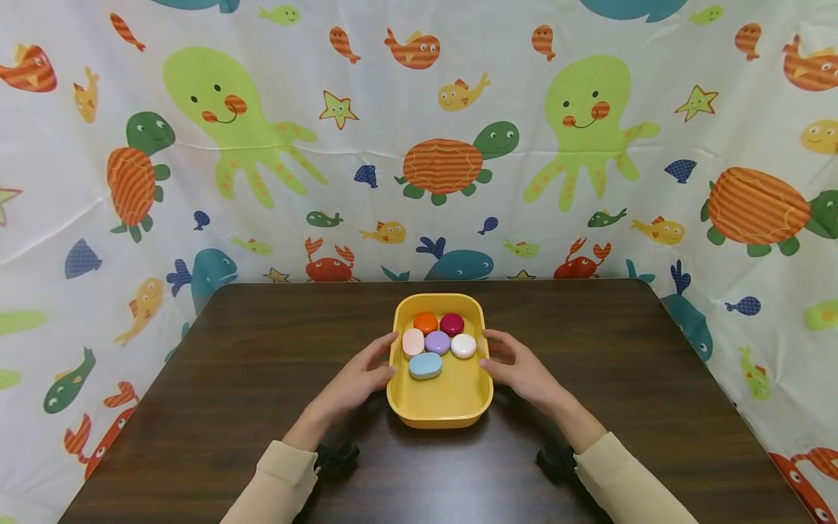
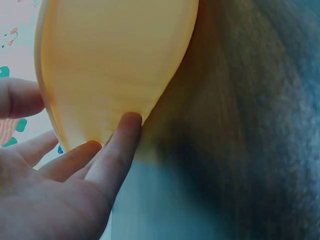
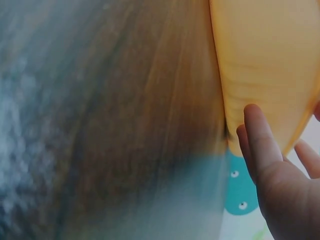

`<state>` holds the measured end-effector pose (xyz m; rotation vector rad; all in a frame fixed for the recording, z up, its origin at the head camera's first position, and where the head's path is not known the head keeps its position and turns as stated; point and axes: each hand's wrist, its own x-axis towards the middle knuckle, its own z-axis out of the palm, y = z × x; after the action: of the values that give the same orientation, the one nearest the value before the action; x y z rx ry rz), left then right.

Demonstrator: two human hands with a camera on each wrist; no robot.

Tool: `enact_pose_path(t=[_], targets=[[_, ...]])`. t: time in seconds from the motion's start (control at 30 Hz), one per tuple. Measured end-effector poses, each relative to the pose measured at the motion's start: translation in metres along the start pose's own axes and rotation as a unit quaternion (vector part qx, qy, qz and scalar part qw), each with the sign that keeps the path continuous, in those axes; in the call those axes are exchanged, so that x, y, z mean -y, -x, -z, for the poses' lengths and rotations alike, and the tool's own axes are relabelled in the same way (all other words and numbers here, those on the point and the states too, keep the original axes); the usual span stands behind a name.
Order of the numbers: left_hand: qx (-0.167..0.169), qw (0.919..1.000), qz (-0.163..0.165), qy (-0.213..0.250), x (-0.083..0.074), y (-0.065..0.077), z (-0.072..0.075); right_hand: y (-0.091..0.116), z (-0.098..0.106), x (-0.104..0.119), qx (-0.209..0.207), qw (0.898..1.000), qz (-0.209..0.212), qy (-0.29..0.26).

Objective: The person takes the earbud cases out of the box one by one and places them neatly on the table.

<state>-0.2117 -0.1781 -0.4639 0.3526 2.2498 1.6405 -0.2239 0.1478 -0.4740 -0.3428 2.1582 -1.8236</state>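
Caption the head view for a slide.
A person's left grip and right grip flank a yellow tray holding six rounded pieces, framed by a dark tabletop.

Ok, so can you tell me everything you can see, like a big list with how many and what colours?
tray: 1, yellow, between the two grips
orange piece: 1, orange, tray's back, left
dark red piece: 1, dark red, tray's back, right
pink piece: 1, pale pink, middle row, left
lilac piece: 1, lilac, middle row, centre
white piece: 1, white, middle row, right
blue piece: 1, light blue, nearest the person
table: 1, dark brown, under the tray
cloth: at least 1, white with colourful sea animals, behind the table
sleeves: 2, cream, one per arm
left grip: 1, bare, tray's left side
right grip: 1, bare, tray's right side
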Motion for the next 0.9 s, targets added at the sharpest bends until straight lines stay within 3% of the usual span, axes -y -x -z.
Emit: enact_pose_path(t=[0.9], targets=[[-0.004, 0.9998, 0.016, 0.007, 0.004, 0.006, 0.023, -0.013, -0.019, 0.007, 0.003, 1.0, -0.012, 0.005]])
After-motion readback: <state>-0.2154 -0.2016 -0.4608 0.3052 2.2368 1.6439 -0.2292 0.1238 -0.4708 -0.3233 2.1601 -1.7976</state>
